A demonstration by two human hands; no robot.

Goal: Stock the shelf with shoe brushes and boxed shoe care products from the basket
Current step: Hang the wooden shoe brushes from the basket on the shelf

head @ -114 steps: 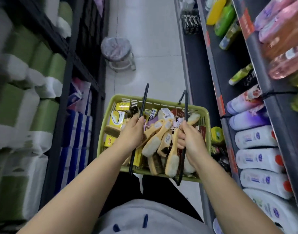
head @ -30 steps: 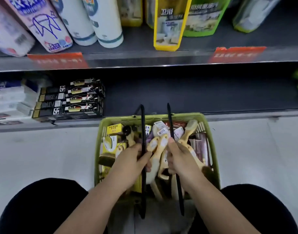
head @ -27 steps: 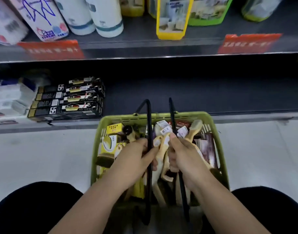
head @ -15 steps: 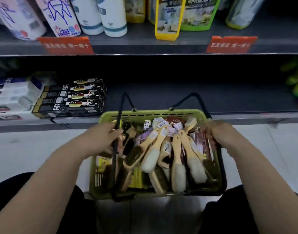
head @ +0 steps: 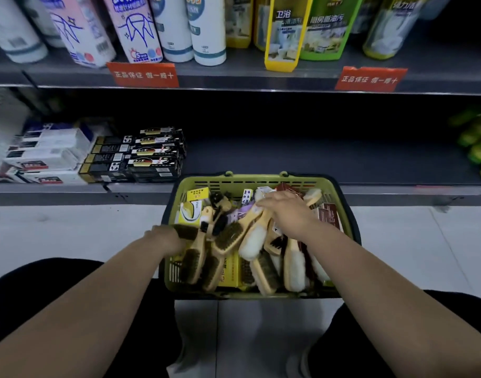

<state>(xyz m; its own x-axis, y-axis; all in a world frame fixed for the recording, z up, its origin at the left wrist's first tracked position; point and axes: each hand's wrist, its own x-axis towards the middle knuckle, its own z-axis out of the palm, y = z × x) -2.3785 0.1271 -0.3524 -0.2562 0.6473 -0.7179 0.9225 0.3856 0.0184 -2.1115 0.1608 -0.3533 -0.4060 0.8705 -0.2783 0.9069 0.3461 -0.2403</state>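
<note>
Many wooden shoe brushes (head: pixel 231 238) lie heaped in a green basket (head: pixel 250 179), with yellow boxes (head: pixel 191 214) at its 10 o'clock corner and brown boxes (head: pixel 329 214) along its 3 o'clock side. The basket sits on the pale floor (head: pixel 70 230), right up against the front of the bottom shelf (head: pixel 288 156).

The right hand (head: pixel 285 211) lies over the brush handles near 12 o'clock, fingers stretched out flat, clutching nothing. The left hand (head: pixel 165 238) is at the 9 o'clock rim beside a dark-bristled brush. It is blurred, so I cannot tell its grip.

On the shelf, black boxes (head: pixel 141 156) are stacked at 10 o'clock from the basket, with white boxes (head: pixel 43 154) further out at 9 o'clock. Bottles (head: pixel 176 28) and red tags (head: pixel 143 75) line the shelf above at 12 o'clock.
</note>
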